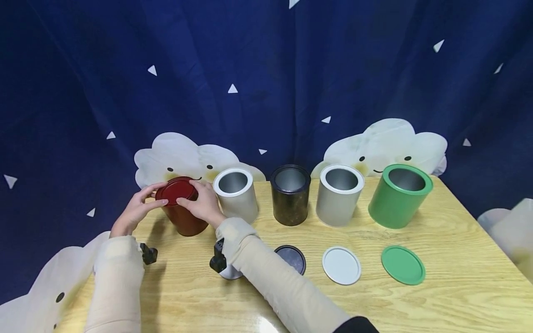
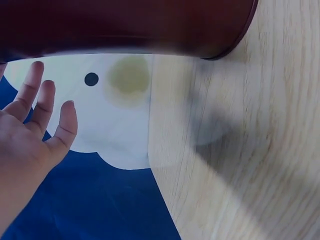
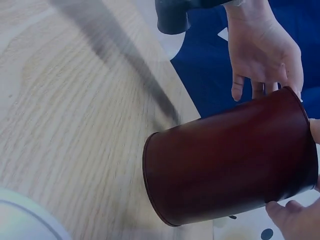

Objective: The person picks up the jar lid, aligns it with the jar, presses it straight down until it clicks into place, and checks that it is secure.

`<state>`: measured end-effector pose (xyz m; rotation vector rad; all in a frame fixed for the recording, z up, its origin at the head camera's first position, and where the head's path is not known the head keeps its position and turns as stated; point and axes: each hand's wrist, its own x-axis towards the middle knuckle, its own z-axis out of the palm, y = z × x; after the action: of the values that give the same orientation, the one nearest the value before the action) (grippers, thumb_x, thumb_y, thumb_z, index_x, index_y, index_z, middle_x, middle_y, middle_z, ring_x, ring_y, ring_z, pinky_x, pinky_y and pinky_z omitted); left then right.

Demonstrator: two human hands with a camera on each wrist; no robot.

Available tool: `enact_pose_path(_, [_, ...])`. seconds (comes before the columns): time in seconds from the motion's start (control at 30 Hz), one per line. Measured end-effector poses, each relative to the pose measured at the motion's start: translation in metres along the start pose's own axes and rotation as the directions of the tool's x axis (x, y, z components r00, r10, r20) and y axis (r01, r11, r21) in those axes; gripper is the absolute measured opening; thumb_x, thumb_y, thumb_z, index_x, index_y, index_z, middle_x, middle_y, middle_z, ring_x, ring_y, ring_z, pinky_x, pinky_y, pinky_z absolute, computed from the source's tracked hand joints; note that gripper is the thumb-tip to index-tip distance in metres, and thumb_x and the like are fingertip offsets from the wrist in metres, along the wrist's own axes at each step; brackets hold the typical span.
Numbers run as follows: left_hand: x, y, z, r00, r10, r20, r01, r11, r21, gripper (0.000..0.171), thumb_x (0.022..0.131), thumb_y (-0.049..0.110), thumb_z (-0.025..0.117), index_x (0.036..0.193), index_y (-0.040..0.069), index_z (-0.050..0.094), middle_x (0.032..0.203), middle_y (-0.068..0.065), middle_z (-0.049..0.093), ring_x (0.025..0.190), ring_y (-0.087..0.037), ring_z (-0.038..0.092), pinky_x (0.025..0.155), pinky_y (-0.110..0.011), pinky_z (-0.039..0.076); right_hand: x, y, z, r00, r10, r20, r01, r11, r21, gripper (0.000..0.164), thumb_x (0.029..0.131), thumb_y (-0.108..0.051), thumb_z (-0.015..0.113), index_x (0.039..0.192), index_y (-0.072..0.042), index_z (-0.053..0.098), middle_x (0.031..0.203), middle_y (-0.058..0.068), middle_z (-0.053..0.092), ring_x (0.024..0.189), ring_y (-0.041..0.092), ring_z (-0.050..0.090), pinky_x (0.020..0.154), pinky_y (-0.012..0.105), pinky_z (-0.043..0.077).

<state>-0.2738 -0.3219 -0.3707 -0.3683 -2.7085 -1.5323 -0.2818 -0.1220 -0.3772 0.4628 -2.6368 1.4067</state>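
Note:
A dark red can stands at the left end of the row, with a red lid lying in its top. My left hand holds the lid's left edge between thumb and forefinger; in the left wrist view, that hand's other fingers spread loosely beside the can. From the right, my right hand grips the lid's edge, its thumb over the lid. The right wrist view shows fingertips against the can's side near the rim.
To the right stand a white can, a black can, another white can and a green can, all lidless. Before them lie a black lid, a white lid, a green lid and a pale lid, partly hidden by my right wrist.

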Motion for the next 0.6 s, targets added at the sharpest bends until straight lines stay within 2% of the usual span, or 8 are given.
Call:
enact_pose_path(0.1, [-0.002, 0.002, -0.001, 1.000, 0.001, -0.003, -0.001, 1.000, 0.021, 0.054, 0.088, 0.017, 0.060, 0.134, 0.001, 0.039, 0.114, -0.001, 0.044, 0.098, -0.015, 0.036, 0.078, -0.037, 0.031, -0.002, -0.003, 0.001, 1.000, -0.004, -0.004, 0.004, 1.000, 0.007, 0.056, 0.078, -0.030, 0.068, 0.128, -0.011, 0.052, 0.121, 0.010, 0.049, 0.110, 0.017, 0.047, 0.090, 0.023, 0.036])
enact_pose_path(0.3, [-0.002, 0.006, -0.004, 1.000, -0.009, 0.005, 0.008, 0.994, 0.109, 0.058, 0.088, 0.019, 0.060, 0.137, 0.001, 0.035, 0.128, -0.018, 0.034, 0.109, -0.030, 0.032, 0.078, -0.043, 0.031, -0.003, -0.008, -0.004, 1.000, 0.004, 0.022, -0.003, 0.998, -0.060, 0.057, 0.081, -0.033, 0.066, 0.131, -0.010, 0.049, 0.127, 0.010, 0.046, 0.116, 0.019, 0.043, 0.093, 0.024, 0.035])
enact_pose_path(0.43, [-0.005, 0.012, -0.005, 1.000, 0.005, -0.029, 0.000, 0.987, 0.161, 0.063, 0.087, 0.021, 0.061, 0.140, 0.003, 0.032, 0.132, -0.024, 0.031, 0.115, -0.038, 0.029, 0.077, -0.045, 0.034, -0.006, -0.010, -0.007, 0.999, -0.014, 0.032, 0.018, 0.994, -0.104, 0.062, 0.081, -0.037, 0.065, 0.134, -0.011, 0.046, 0.128, 0.010, 0.045, 0.117, 0.018, 0.042, 0.095, 0.023, 0.034])
enact_pose_path(0.6, [-0.009, 0.018, -0.005, 0.996, 0.045, -0.082, -0.028, 0.982, 0.189, 0.064, 0.086, 0.021, 0.063, 0.139, 0.004, 0.033, 0.127, -0.022, 0.035, 0.107, -0.031, 0.033, 0.072, -0.036, 0.036, -0.013, -0.014, -0.013, 0.997, -0.057, 0.048, 0.065, 0.978, -0.200, 0.062, 0.080, -0.039, 0.066, 0.134, -0.014, 0.047, 0.125, 0.010, 0.046, 0.112, 0.018, 0.046, 0.091, 0.023, 0.037])
